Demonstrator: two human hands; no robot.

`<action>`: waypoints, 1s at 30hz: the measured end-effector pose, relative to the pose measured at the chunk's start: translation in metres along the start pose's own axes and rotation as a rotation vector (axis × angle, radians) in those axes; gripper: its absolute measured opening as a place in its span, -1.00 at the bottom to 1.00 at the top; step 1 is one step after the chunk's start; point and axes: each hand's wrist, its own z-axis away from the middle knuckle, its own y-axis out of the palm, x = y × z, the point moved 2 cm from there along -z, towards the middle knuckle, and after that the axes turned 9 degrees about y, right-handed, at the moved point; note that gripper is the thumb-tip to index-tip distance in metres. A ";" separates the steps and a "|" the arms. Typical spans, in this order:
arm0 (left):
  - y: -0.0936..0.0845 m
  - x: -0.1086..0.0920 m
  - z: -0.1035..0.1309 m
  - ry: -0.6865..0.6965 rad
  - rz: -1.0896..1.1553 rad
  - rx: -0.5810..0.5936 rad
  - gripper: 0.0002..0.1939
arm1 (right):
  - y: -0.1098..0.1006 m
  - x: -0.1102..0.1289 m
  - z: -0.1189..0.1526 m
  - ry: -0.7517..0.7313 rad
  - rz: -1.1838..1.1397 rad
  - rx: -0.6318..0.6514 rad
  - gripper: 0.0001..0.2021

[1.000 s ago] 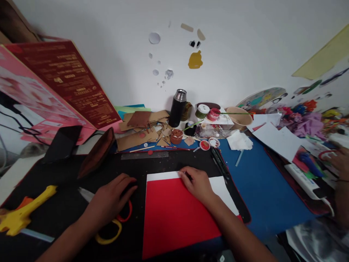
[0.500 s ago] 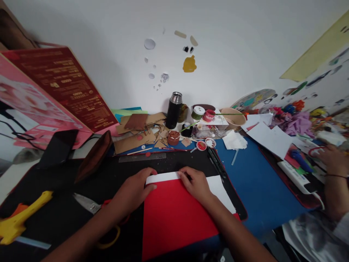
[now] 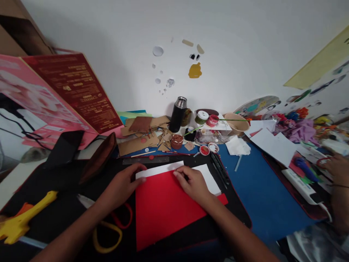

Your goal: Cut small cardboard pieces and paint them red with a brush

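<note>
A sheet of red paper [image 3: 169, 203] lies on the black mat, with a white strip [image 3: 160, 168] along its far edge. My left hand [image 3: 125, 182] grips the sheet's far left corner, thumb on top. Farther along the same edge, my right hand [image 3: 193, 183] pinches the paper, with fingers curled and thumb against the red side. White paper [image 3: 208, 178] shows beyond my right hand, and a small red piece [image 3: 223, 198] sticks out from under my wrist. Scissors with red and yellow handles [image 3: 108, 238] rest near my left forearm, which partly covers them.
A yellow glue gun [image 3: 27, 218] lies at the left. Behind the mat stand a black flask [image 3: 177, 114], paint jars [image 3: 201, 117] and cardboard scraps [image 3: 136, 143]. Black pens [image 3: 219, 169] lie right of the paper. At far right, another person's hand [image 3: 338, 167] is near papers and a power strip [image 3: 298, 185].
The red sheet has shifted left and turned slightly, its right end angled up, with both hands moving along with it. More of the scissors' handles shows. The camera view has tilted a little.
</note>
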 end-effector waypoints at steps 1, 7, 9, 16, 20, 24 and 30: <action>0.000 0.002 -0.001 -0.002 -0.006 0.006 -0.67 | 0.003 0.002 -0.004 -0.009 0.008 0.012 -0.77; 0.010 0.015 -0.006 0.037 -0.078 0.003 -0.69 | 0.027 0.000 -0.024 -0.038 0.093 0.060 -0.82; 0.011 0.018 -0.006 0.070 -0.120 -0.002 -0.71 | 0.034 -0.003 -0.025 -0.059 0.149 0.047 -0.82; 0.004 0.009 -0.023 0.159 -0.393 -0.103 -0.73 | 0.044 -0.005 -0.016 -0.224 0.283 0.097 -0.79; 0.009 0.004 -0.045 0.193 -0.482 -0.081 -0.69 | 0.043 -0.006 -0.017 -0.190 0.280 0.077 -0.80; 0.018 0.006 -0.060 0.194 -0.570 -0.042 -0.70 | 0.041 -0.005 -0.018 -0.171 0.237 0.091 -0.81; 0.021 0.014 -0.069 0.168 -0.523 0.002 -0.81 | 0.035 -0.012 -0.019 0.018 -0.019 0.017 -0.81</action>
